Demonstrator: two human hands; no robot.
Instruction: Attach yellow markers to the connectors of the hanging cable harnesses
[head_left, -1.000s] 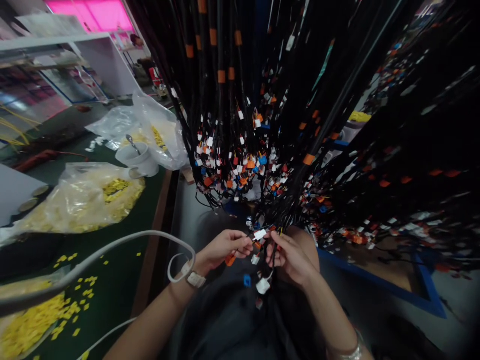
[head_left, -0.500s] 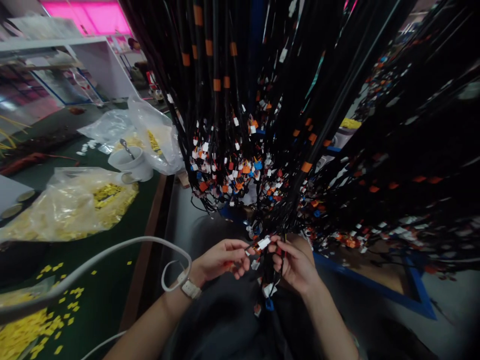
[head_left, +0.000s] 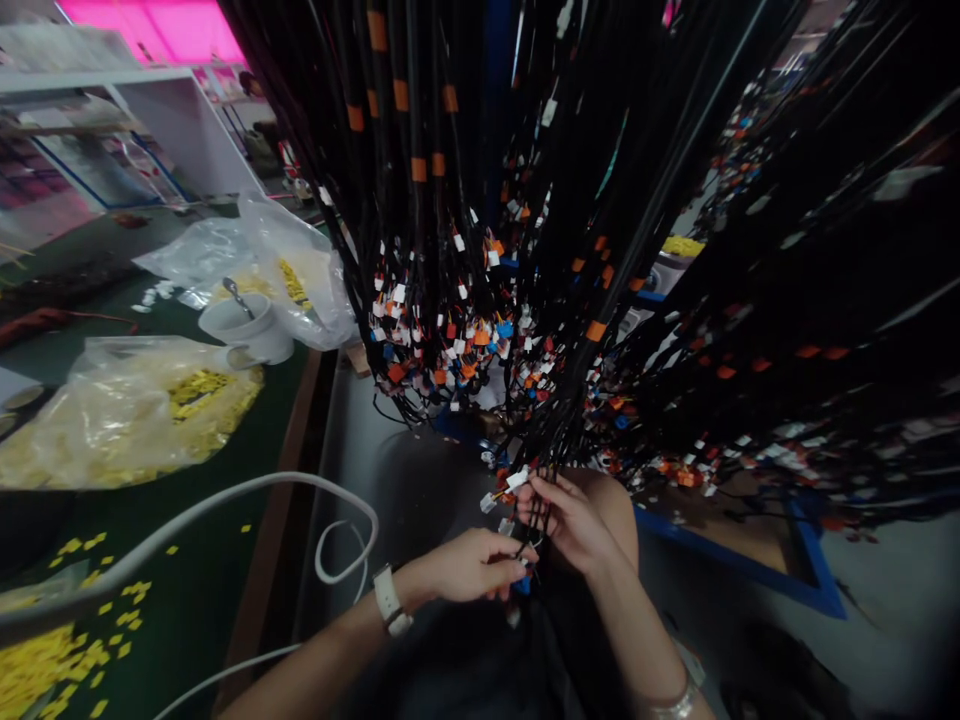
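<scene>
Black cable bundles hang down in front of me, their lower ends thick with white, orange, red and blue connectors (head_left: 480, 338). My right hand (head_left: 564, 520) is closed around several thin black wires of a wire harness (head_left: 537, 508). A white connector (head_left: 517, 479) sticks out beside its fingertips, with a clear-white connector (head_left: 488, 502) on short wires left of it. Lower down, my left hand (head_left: 480, 565) is closed, thumb and fingers pinching a connector end of the same harness, largely hidden by the fingers. Just below those fingers shows a blue connector (head_left: 525, 582).
On the green bench (head_left: 187, 560) at left lie a plastic bag of yellow pieces (head_left: 135, 415), loose yellow pieces (head_left: 124, 625) and a white cup (head_left: 247, 325) with a spoon. A grey-white hose (head_left: 262, 482) curves over the bench edge. At right, a blue frame (head_left: 814, 590) stands low.
My left hand has let go of the upper white connector, moved down, and now pinches a lower connector end. My right hand stays on the wires. The view has shifted slightly.
</scene>
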